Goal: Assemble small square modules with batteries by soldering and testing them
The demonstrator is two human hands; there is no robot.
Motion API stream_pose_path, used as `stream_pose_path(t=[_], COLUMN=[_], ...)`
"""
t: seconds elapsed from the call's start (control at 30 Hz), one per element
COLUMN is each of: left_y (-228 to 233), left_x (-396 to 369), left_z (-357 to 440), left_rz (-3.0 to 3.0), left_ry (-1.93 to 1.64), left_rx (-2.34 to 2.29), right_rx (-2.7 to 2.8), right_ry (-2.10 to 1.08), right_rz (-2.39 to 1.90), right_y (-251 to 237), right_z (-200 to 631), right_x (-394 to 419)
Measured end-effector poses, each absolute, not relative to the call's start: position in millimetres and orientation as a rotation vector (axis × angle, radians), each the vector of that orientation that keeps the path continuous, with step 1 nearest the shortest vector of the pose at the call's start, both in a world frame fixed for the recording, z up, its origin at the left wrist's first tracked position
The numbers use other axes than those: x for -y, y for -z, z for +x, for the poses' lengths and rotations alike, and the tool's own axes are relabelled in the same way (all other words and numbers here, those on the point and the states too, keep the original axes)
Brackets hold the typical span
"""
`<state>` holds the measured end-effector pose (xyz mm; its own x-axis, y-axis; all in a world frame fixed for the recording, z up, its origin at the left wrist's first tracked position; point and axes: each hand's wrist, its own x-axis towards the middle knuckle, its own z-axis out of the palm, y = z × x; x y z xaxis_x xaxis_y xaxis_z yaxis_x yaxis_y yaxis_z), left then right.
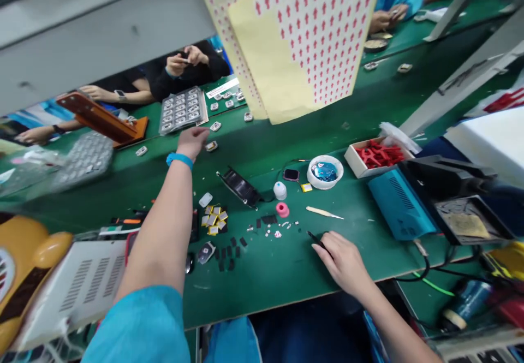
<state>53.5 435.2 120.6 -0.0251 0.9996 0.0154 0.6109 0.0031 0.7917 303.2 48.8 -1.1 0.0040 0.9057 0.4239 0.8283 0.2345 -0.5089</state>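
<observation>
Over small part [212, 146]: left hand [191, 140] (curled) — touching.

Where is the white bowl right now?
In the head view, the white bowl sits right of centre on the green table, between the red-parts box and a small white bottle.

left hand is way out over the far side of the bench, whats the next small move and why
Probably lower the left hand a little and close its fingers on the small part lying just beside them. The hand hovers there, seemingly empty, while the right hand rests near the bench edge holding a thin black tool.
</observation>
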Motion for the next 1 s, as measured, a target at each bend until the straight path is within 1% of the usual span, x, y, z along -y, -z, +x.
stream_pose_path(t=[0.07, 0.13, 0.2, 0.3, 0.43, 0.57, 0.73, 1.0], left_y=[-138.6, -153.0, -159.9, -156.1, -144.7, -143.5, -141.9, -120.2], left_x=[-413.9, -388.5, -365.3, -344.1, -335.9, -328.1, -304.8, -251.4], left_z=[42.4, 32.0, 24.9, 21.3, 21.6, 15.5, 2.8, -0.7], left_rz=[1.833, 2.11, 2.292, 2.452, 2.614, 2.662, 2.598, 2.515], left_ry=[-0.702, -0.37, -0.085, 0.054, -0.044, -0.089, -0.162, -0.402], left_rx=[-1.519, -1.194, -0.976, -0.972, -1.055, -1.094, -1.17, -1.424], right_rx=[1.821, 1.825, 1.832, 1.832, 1.823, 1.816, 1.819, 1.809], right_ry=[-0.141, -0.14, -0.13, -0.108, -0.077, -0.067, -0.075, -0.145], right_rz=[-1.578, -1.561, -1.554, -1.556, -1.559, -1.564, -1.565, -1.609], right_y=[1.4, 1.8, 2.1, 2.8, 4.6, 6.4, 7.1, 7.9], right_z=[304.0, 304.5, 304.8, 304.7, 303.6, 302.7, 302.8, 303.6], right_x=[-48.0, -47.1, -46.1, -44.7, -43.7, -43.3, -42.8, -40.9])
